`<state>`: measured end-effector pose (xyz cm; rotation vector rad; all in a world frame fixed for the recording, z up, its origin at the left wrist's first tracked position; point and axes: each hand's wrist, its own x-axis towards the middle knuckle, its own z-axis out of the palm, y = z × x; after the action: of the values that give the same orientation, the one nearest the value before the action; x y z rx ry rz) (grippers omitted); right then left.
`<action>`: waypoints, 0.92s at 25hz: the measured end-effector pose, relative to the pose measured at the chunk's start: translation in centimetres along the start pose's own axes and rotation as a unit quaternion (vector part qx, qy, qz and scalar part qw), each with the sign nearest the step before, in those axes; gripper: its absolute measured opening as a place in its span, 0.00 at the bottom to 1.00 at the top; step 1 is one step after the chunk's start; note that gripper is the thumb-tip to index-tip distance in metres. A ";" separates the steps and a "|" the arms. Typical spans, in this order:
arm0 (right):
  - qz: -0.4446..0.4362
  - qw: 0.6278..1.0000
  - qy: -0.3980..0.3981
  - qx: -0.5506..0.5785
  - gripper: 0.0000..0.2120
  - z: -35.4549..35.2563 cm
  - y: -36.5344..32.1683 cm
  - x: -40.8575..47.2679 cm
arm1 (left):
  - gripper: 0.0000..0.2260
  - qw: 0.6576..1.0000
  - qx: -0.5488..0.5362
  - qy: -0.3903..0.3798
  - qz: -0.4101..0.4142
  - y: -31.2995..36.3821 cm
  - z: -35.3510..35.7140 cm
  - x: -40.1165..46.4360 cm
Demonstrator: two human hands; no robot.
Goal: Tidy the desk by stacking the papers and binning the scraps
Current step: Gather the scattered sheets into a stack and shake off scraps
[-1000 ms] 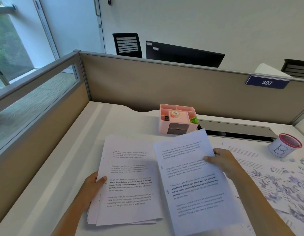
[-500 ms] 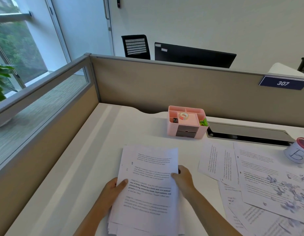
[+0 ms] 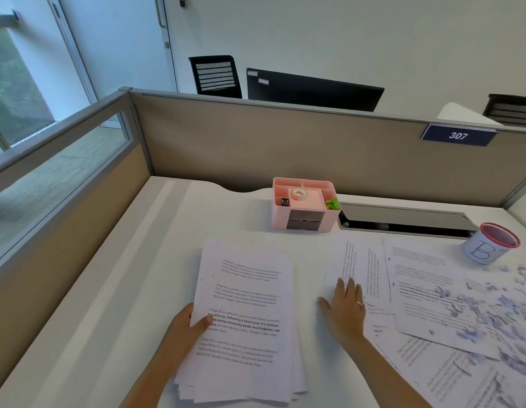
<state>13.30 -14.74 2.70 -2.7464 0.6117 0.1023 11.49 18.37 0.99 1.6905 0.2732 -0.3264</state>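
While my left hand (image 3: 185,328) pinches the stack (image 3: 244,319) near the desk's (image 3: 114,304) front edge, thumb on top, my right hand (image 3: 344,310) lies flat with fingers straight on a thin, floppy loose sheet (image 3: 356,263), best slid toward the stack and then lifted by its edge.

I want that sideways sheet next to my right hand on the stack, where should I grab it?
Take the sideways sheet by its near left corner, coming from the left with the right hand: that edge lies bare on the desk, while its right side is tucked under other papers.
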 end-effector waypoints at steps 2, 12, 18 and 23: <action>0.000 0.998 -0.038 -0.042 0.36 -0.1 1.5 0.1 | 0.13 1.000 -0.018 0.010 -0.001 -0.2 -0.1 0.0; -0.167 0.982 -0.072 -0.043 0.27 2.5 -3.2 -3.2 | 0.15 0.984 -0.149 0.089 -0.029 0.0 -3.1 0.7; -0.292 0.947 -0.101 0.089 0.18 2.6 -5.4 -4.6 | 0.13 0.983 -0.140 0.115 -0.022 -0.2 -5.5 1.3; -0.193 0.957 -0.080 0.202 0.18 0.1 -4.8 -0.3 | 0.12 0.984 -0.117 0.131 -0.022 -0.4 -6.9 1.4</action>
<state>15.12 -10.46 4.08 -2.3727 0.0354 0.0928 13.09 25.26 1.01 1.4956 0.5232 -0.0983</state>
